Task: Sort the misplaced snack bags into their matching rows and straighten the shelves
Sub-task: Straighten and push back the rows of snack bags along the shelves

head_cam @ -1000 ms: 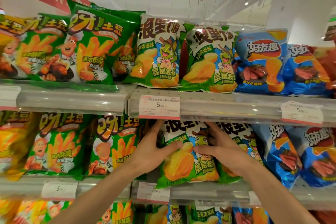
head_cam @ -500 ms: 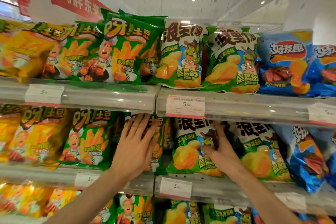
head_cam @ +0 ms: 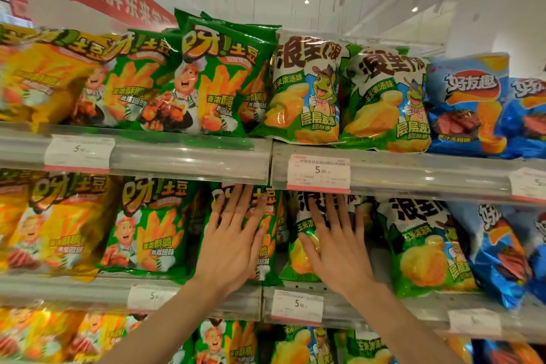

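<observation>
1. Hands first: left hand (head_cam: 233, 242) lies flat, fingers straight and spread, on the front of a green fry bag (head_cam: 266, 233) on the middle shelf (head_cam: 348, 301). Nothing gripped, just pressing.
2. Right hand (head_cam: 336, 248) does the same on the frog-chip bag (head_cam: 298, 257) next door, fingers straight, palm on the front, thumb toward the left hand. No pinch here either.
3. Both bags stand at the front edge of the middle shelf, right where the two shelf sections meet, under the price tag (head_cam: 318, 173) on the top shelf edge (head_cam: 189, 158).
4. Looks like a straightening step, not a sort: each bag seems to match its row, fry bags to the left, frog bags to the right.
5. To do it well, I'd say: push w/ flat palms, even pressure, so the bags go back upright and don't crumple. They're puffy and slippery, prob. bounce forward if let go too fast.
6. Keep the two fronts level w/ their neighbours: the second frog-chip bag (head_cam: 425, 248) toward the right end leans out over the edge, and blue bags (head_cam: 499, 257) beyond it tilt too.
7. Watch the seam between the rows; a dark gap shows behind the fry bag, so it could slide sideways into it.
8. Next, likely the leaning bags at the right end.
</observation>
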Available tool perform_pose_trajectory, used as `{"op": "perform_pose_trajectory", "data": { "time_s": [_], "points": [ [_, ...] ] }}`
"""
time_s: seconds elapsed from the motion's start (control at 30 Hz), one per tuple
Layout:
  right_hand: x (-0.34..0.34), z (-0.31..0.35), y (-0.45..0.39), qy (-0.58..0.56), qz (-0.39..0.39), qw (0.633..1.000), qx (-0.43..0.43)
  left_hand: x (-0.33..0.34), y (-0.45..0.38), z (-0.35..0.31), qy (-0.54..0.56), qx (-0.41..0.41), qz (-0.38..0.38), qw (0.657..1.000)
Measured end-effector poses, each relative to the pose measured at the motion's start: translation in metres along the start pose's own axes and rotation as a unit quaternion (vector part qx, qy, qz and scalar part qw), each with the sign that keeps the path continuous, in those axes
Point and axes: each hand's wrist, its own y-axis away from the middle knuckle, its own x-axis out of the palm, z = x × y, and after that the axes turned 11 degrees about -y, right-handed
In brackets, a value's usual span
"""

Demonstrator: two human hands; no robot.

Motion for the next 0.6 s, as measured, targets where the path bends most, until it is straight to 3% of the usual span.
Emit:
{"op": "perform_pose_trajectory", "data": {
  "time_s": [0.3, 0.37, 0.47, 0.6],
  "points": [
    [0.001, 0.005, 0.002, -0.015, 0.004, 1.000, -0.005, -0.005, -0.001, -0.003, 0.012, -0.007, -0.016, 1.000],
    [0.001, 0.001, 0.001, -0.103, -0.006, 0.995, -0.014, -0.008, -0.001, -0.007, 0.037, -0.017, -0.036, 0.999],
    [-0.009, -0.009, 0.005, -0.322, -0.044, 0.946, 0.000, -0.016, -0.005, -0.024, 0.087, -0.016, -0.075, 0.993],
    [-0.034, -0.036, 0.015, -0.371, -0.108, 0.922, 0.015, -0.027, -0.014, -0.071, 0.183, -0.030, -0.114, 0.976]
  ]
}}
